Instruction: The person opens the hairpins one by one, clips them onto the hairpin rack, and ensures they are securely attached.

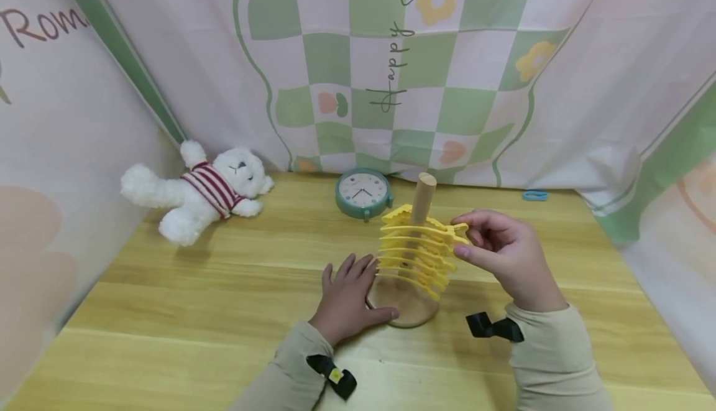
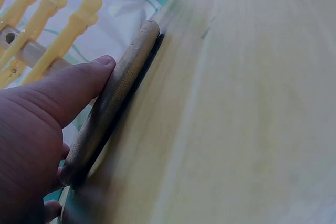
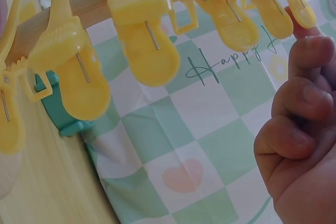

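A wooden post (image 1: 423, 198) stands upright on a round wooden base (image 1: 414, 313). Several yellow hair clips (image 1: 416, 254) are stacked along it, sticking out sideways. Thumb and index finger of my right hand (image 1: 513, 258) pinch the handle end of the topmost yellow hair clip (image 1: 460, 230); the other fingers are bent. My left hand (image 1: 345, 299) lies at the base's left side, fingers spread straight on the table and its thumb pressing on the base. The base edge (image 2: 118, 95) shows under that thumb in the left wrist view. Clip springs (image 3: 152, 35) show in the right wrist view.
Behind the post lies a round green clock (image 1: 363, 192). A white plush bear (image 1: 212, 190) in a striped shirt lies at the back left. Near the back right edge is a small blue clip-like item (image 1: 535, 195). A checkered curtain (image 1: 380, 56) hangs behind the table.
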The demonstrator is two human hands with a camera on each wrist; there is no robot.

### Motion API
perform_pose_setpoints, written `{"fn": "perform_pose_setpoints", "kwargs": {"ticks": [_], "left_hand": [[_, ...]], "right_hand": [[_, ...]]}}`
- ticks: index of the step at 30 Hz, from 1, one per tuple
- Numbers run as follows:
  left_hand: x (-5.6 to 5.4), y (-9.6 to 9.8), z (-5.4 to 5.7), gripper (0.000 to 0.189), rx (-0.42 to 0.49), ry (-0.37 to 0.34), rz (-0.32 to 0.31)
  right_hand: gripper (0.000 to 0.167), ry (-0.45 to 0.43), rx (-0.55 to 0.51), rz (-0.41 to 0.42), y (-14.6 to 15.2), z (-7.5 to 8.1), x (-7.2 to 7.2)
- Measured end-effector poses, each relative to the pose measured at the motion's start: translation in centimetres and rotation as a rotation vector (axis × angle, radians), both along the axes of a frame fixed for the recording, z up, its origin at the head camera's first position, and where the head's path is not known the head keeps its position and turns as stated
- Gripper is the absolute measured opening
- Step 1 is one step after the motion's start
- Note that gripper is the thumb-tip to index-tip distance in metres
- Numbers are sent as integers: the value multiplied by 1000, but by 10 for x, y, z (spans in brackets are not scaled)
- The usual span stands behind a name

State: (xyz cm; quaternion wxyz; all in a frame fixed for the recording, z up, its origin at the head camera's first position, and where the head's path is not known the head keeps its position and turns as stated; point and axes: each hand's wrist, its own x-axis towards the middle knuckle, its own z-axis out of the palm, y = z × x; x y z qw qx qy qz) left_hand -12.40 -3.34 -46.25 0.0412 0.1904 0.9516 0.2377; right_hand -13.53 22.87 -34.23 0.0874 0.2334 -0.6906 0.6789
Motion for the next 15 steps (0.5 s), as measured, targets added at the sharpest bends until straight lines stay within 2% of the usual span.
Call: {"fn": "perform_pose_setpoints", "kwargs": {"ticks": [8,15], "left_hand": [[0,1,2,117,-37,-16,-17],[1,0,4,118,-51,-12,4]], "right_hand": [[35,17,0,13,4,0,0],[36,32,-28,35,5,-1,-1]]}}
